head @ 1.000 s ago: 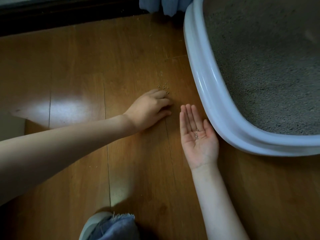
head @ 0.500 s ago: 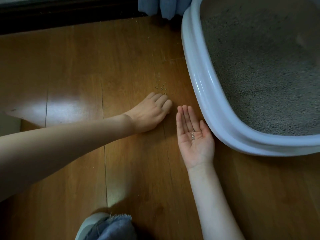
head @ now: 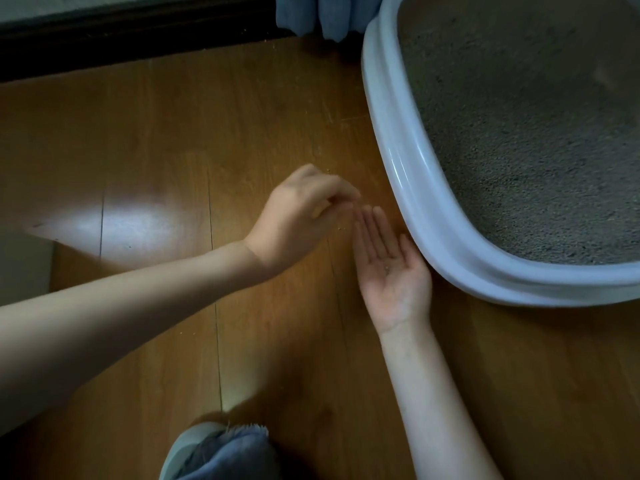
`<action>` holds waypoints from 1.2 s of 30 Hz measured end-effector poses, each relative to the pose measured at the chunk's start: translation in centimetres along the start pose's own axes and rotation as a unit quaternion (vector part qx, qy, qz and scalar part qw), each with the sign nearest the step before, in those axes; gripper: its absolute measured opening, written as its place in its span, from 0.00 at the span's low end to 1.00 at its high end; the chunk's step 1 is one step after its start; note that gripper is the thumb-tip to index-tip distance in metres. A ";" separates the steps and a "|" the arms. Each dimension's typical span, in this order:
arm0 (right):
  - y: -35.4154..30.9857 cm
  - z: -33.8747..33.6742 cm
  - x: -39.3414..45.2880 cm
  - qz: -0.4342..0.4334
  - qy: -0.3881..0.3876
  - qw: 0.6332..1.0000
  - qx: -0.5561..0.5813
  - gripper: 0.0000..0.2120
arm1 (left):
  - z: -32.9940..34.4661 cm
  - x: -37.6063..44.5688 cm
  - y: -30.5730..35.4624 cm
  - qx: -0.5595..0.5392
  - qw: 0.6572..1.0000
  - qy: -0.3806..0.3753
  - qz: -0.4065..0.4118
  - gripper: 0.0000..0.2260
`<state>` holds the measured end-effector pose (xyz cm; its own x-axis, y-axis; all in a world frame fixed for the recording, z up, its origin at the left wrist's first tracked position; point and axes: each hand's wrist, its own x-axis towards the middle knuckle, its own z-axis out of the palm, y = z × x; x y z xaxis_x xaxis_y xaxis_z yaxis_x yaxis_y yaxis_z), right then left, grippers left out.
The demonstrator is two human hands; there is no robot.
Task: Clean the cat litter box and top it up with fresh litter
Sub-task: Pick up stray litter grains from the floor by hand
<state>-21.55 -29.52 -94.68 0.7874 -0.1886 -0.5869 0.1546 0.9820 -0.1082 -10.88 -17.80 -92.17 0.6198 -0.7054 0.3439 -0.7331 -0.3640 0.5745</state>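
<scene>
Litter box (head: 408, 188), pale blue-grey, stands on the wooden floor (head: 156, 150) at upper right, holding a level bed of grey litter (head: 536, 143). Tray itself undisturbed against the earlier views.

Change observed: the left hand (head: 301, 216), which lay flat on the boards half a second ago beside a small cluster of spilled granules, is now lifted off the floor and brought over to the fingertips of the right hand. Its fingers are curled with the tips drawn together, consistent with a pinch of granules; the granules themselves cannot be made out between the fingers because of motion blur. The cluster is no longer plainly visible where it lay; a few stray granules (head: 341, 228) show on the floor below the left hand.

Right hand (head: 391, 268) remains palm up, fingers straight and together, its thumb side just beside the box rim. A few collected granules (head: 387, 268) rest in the palm. It grips nothing.

Assessment: the step in hand appears to be gathering spilled litter from the floor, pinch by pinch, into the waiting palm. Transfer of this pinch looks imminent but not yet made. Remaining strays, including specks near the dark threshold (head: 131, 39), would still need collecting
</scene>
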 end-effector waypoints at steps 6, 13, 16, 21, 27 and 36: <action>-0.9 -0.8 -0.3 -0.004 -0.006 1.000 0.023 0.21 | 1.0 -0.9 -3.4 0.034 0.990 -0.124 -0.055 0.04; -1.1 -0.8 -0.3 -0.009 -0.006 1.000 0.019 0.19 | 2.1 -0.1 -3.2 0.073 0.982 -0.170 0.037 0.03; -1.1 -0.8 -0.3 -0.011 -0.005 1.000 0.019 0.19 | 2.2 0.2 -2.8 0.114 0.970 -0.188 0.106 0.03; -1.1 -0.9 -0.1 -0.015 0.004 1.000 0.007 0.19 | 2.4 1.0 -1.3 0.163 0.950 -0.236 0.126 0.02; -0.5 -0.6 0.2 -0.019 0.035 0.999 -0.015 0.20 | 1.2 0.2 0.5 0.076 0.989 -0.109 0.059 0.03; 0.7 0.7 0.2 0.055 0.011 0.998 -0.005 0.22 | 1.3 -0.3 2.3 -0.015 0.991 -0.079 0.103 0.01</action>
<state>-20.87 -28.89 -94.29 0.7857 -0.0805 -0.6134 0.0625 0.9968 -0.0507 -13.15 -19.17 -91.90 0.4047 -0.8503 0.3364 -0.8291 -0.1861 0.5272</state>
